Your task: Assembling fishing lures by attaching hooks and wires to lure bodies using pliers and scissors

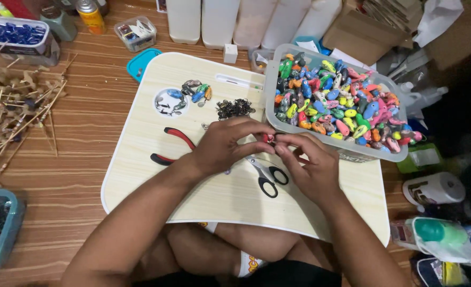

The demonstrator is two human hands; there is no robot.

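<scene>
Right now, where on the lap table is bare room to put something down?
The lap table is bare left of the red-handled pliers and along its near edge below the scissors. It is crowded near the bin of colourful pieces and the small piles.

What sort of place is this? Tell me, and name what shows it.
Probably a home craft spot on a wooden floor: a small lap table, a clear tub of colourful painted pieces, and pliers and scissors beside the hands.

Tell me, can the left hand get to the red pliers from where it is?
Probably yes. The red pliers lie on the lap table right beside the left hand, partly tucked under the wrist, with nothing on top. But the hand is busy pinching a small red piece together with the right hand.
</scene>
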